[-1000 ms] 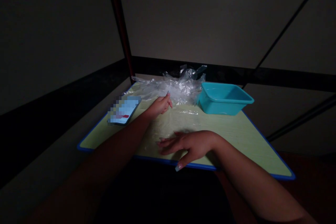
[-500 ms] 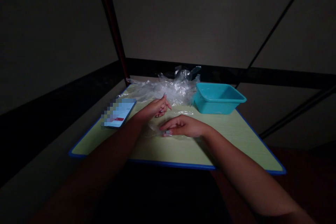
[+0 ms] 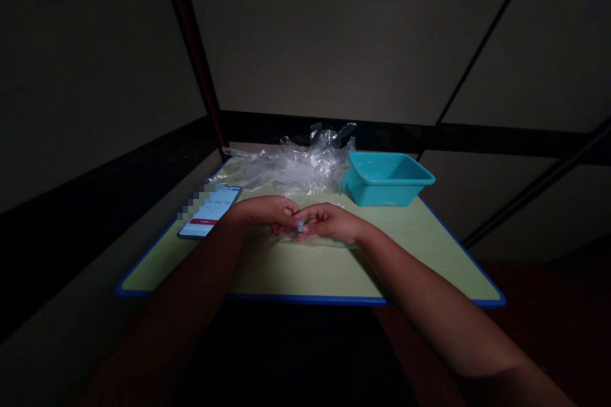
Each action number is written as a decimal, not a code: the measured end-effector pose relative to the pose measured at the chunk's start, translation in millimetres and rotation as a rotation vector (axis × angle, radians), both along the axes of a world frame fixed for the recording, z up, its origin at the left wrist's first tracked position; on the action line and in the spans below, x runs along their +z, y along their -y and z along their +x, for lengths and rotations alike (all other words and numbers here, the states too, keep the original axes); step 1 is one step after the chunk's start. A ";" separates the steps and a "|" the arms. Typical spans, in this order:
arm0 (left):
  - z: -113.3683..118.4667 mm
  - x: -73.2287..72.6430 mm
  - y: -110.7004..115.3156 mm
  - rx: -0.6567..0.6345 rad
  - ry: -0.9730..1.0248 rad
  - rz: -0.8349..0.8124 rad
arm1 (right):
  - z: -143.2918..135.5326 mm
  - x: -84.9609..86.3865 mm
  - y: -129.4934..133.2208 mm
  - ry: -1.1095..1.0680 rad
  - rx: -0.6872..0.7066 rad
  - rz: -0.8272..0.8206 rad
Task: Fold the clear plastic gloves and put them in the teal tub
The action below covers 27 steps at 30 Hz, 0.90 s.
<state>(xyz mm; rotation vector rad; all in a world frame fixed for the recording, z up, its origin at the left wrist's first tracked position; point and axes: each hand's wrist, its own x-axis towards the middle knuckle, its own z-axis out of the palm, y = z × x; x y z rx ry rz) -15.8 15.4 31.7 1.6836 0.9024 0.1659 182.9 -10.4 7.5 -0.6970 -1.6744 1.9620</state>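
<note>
Close together over the table's middle, my left hand [image 3: 275, 211] and my right hand [image 3: 331, 222] meet at the fingertips. Both are closed in a pinch on a clear plastic bag [image 3: 317, 241], thin and hard to make out, which spreads out under the fingers just above or on the table. Behind the hands lies a heap of crumpled clear plastic bags [image 3: 296, 168]. Parts of my left fingers are hidden behind the thumb and the right hand.
A turquoise plastic basin [image 3: 389, 194] stands at the right back of the light-green table [image 3: 305, 276], which has a blue edge. To the left lies a phone [image 3: 210, 211] with its screen lit. Dark wall panels [image 3: 315, 32] close in behind and at the left.
My left hand has come down and toward me to meet the right hand, and its fingers have closed on the plastic bag. My right hand stays nearly in place. The view has shifted slightly.
</note>
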 end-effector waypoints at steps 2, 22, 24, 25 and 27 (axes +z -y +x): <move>0.1 1.5 -0.5 -0.019 -0.026 0.035 | -0.3 2.9 0.9 -0.028 -0.005 0.034; -3.0 7.0 34.6 0.093 0.002 0.210 | 11.7 13.3 -1.0 0.450 0.174 0.613; -0.4 -0.3 54.4 0.217 -0.060 0.399 | 9.6 13.0 0.9 0.439 0.153 0.647; 1.8 -5.8 65.3 0.279 -0.104 0.490 | 8.7 13.1 2.1 0.432 0.146 0.664; 7.5 -17.6 86.3 0.371 -0.169 0.645 | 7.0 13.4 4.6 0.418 0.149 0.696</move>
